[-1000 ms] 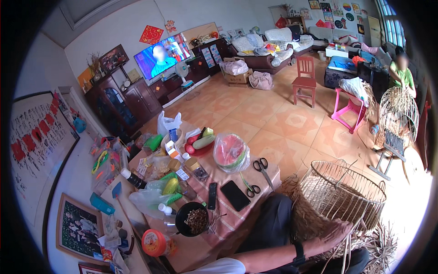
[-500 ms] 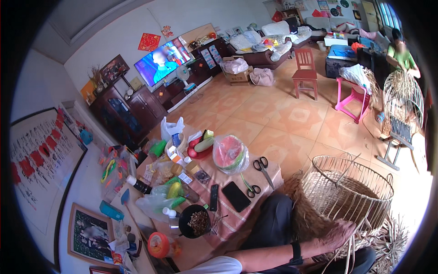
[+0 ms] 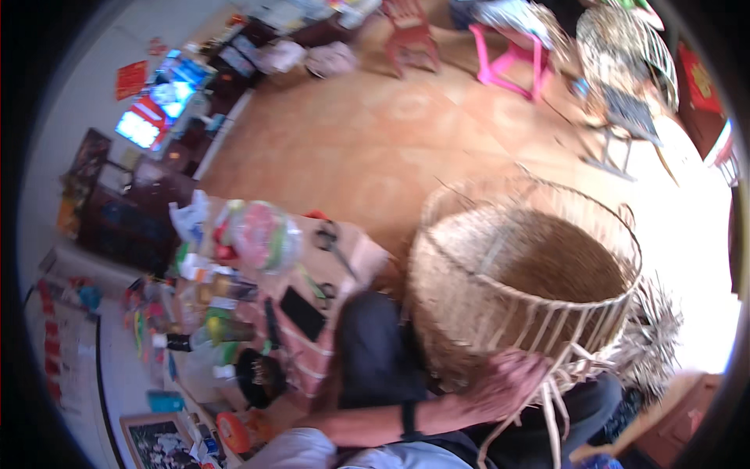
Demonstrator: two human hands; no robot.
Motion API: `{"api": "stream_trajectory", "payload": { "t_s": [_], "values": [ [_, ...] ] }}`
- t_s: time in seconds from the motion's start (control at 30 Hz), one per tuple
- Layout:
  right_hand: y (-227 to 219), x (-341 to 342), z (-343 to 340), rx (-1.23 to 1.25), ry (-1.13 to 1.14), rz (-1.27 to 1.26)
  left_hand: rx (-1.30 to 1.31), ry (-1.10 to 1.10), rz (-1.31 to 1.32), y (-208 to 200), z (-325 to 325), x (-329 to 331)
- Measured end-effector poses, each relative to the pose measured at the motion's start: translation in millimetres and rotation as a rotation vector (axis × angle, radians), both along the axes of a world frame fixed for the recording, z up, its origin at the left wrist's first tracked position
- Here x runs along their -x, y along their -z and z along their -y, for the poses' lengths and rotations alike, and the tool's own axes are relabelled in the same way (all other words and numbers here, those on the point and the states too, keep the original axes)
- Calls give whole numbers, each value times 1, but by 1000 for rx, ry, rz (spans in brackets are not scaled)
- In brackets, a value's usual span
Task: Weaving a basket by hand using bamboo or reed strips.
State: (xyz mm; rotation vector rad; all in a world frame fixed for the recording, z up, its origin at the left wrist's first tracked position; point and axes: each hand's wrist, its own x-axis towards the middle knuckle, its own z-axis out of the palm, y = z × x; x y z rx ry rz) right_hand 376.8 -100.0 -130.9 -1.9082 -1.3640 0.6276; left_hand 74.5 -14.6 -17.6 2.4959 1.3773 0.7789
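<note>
A large round woven basket [image 3: 461,313], its upper part an open lattice of stakes below a hoop rim, stands tilted beside and against my legs. My left hand [image 3: 508,383], with a dark band on its wrist, grips the near lower side of the basket; motion blurs the fingers. Long loose straw strips [image 3: 553,406] hang from the weave just right of that hand, over my dark trousers. My right hand does not show.
Left of my knee, a cloth-covered table [image 3: 363,250] carries scissors [image 3: 332,242], a phone [image 3: 302,313], a dark bowl [image 3: 260,377] and a wrapped watermelon [image 3: 266,234]. Straw [image 3: 656,328] lies right of the basket. Beyond are a pink stool [image 3: 512,66] and another person's basket [image 3: 625,47].
The view has swung down and to the right, so the basket appears larger and nearer the middle. My left hand stays at the basket's near side. The television picture differs.
</note>
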Motion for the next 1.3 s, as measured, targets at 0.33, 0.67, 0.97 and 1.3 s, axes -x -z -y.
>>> {"api": "stream_trajectory", "payload": {
  "t_s": [0.33,0.67,0.97,1.3],
  "values": [
    [-42,15,-52,204,-30,223,193,73,-48,-16,10,0],
    [-25,39,-43,-144,162,289,155,-8,79,-15,-1,-17],
    [-4,-33,101,277,96,-611,108,-4,121,-7,9,-4],
    [-147,-42,85,997,-684,-287,28,-57,185,-2,13,0]
  ]
}}
